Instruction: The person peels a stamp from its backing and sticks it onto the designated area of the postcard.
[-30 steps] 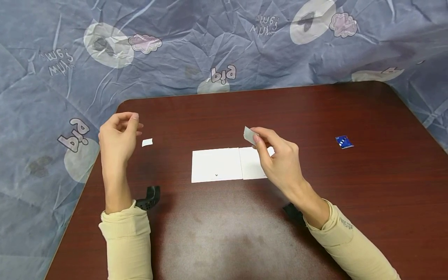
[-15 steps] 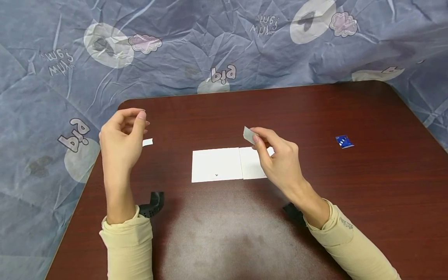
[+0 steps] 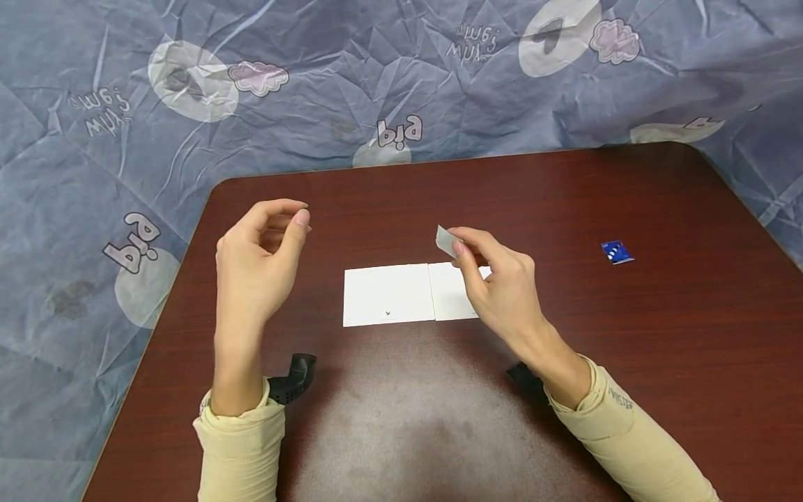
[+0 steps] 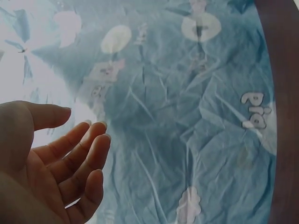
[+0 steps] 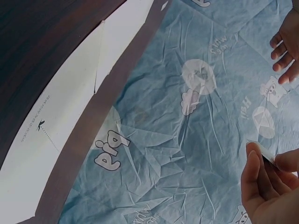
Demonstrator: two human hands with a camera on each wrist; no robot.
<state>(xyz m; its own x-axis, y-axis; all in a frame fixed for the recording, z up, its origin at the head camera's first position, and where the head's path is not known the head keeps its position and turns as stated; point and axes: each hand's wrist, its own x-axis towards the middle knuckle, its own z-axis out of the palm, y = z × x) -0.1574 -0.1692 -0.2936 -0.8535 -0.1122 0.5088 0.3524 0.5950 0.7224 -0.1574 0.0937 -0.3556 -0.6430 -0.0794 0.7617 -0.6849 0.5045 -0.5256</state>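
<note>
My right hand pinches a small, thin, pale grey piece between thumb and fingertips, above the table. What kind of piece it is I cannot tell. In the right wrist view, the same piece shows nearly edge-on. My left hand is raised over the left side with loosely curved fingers and nothing between them; the left wrist view shows its bare palm and fingers. Between the hands lie two white cards, the left card with a small dark mark, the right card partly covered by my right hand.
A small blue packet lies on the right of the dark red-brown table. Wrinkled blue printed fabric hangs behind the far edge. Black wrist mounts stick out by both sleeves.
My left hand has moved right, toward the cards, and now hides the small white scrap seen earlier beside it. The right hand keeps its place with the grey piece.
</note>
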